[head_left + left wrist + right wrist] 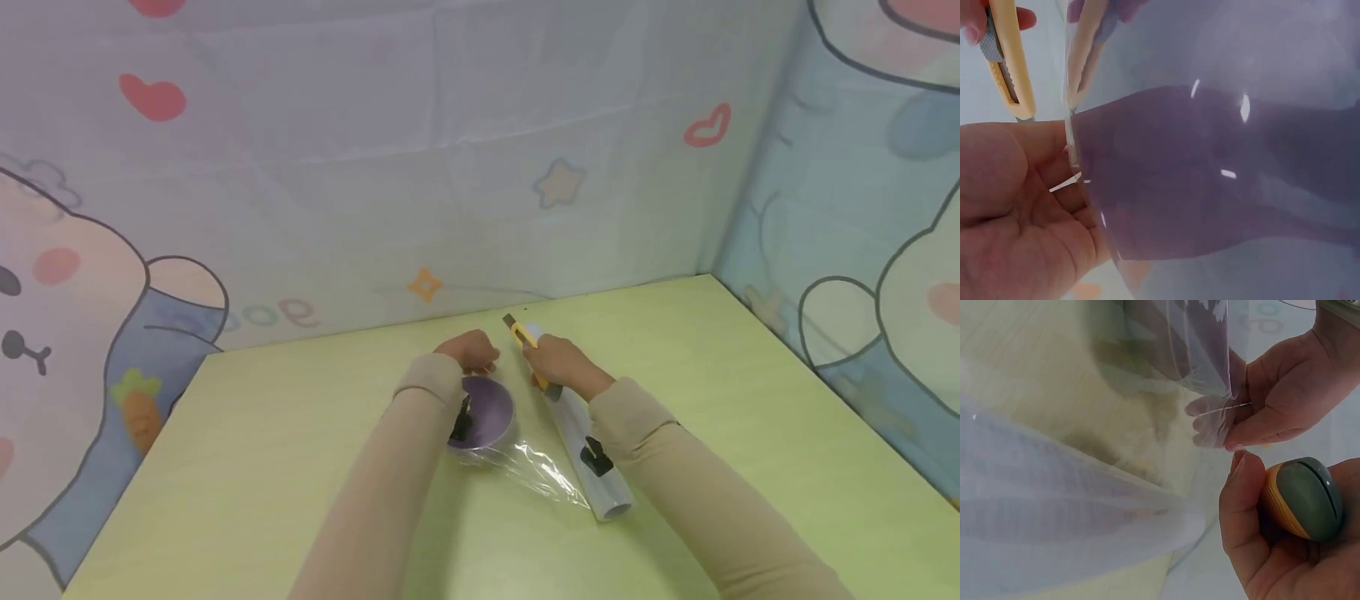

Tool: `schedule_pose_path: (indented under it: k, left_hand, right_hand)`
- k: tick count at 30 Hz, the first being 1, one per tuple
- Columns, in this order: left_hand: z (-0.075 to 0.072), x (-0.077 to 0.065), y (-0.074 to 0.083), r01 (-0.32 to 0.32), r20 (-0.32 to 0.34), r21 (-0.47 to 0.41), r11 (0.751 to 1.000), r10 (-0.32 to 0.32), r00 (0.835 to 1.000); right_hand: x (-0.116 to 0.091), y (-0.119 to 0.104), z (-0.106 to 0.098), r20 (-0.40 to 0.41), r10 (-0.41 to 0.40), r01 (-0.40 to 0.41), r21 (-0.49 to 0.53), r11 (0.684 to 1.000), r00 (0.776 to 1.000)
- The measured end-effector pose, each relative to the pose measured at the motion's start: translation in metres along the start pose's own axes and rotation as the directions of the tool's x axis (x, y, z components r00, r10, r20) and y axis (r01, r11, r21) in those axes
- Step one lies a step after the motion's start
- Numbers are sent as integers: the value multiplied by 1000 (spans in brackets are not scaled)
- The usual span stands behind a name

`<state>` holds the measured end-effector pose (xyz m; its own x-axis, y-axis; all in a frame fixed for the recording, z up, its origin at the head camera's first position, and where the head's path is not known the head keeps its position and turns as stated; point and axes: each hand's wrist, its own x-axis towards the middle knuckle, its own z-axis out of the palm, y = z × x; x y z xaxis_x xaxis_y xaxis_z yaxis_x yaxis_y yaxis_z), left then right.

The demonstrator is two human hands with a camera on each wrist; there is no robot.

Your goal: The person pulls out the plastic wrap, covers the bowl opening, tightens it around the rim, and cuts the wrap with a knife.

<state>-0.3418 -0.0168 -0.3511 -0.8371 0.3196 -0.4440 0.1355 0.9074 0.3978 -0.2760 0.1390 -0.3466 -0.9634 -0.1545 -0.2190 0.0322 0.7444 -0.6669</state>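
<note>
A purple bowl [486,412] stands on the table with clear plastic wrap [543,471] over it, stretching toward a long roll of wrap [573,433]. At the bowl's far side, my left hand [472,350] pinches the edge of the wrap between thumb and fingers; some fingers show through the film in the right wrist view. My right hand [561,362] grips a yellow utility knife [521,333] over the far part of the roll. In the left wrist view the knife's tip [1025,117] is close to my left thumb and the wrap's edge.
The light yellow-green table [300,467] reaches back to a printed cloth wall [360,208], with a second cloth wall [840,208] along the right side. Small black wrist cameras sit near both sleeves, one in front of the roll in the head view.
</note>
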Motion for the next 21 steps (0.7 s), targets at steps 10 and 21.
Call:
schedule_pose_path:
  k: [10, 21]
  left_hand:
    - [-2, 4, 10, 60, -109, 67, 996, -52, 993]
    - [3, 14, 15, 75, -168, 23, 997, -70, 983]
  right_hand:
    - [2, -8, 3, 11, -10, 11, -79, 997, 1000]
    - [11, -14, 6, 46, 29, -17, -237, 971, 999]
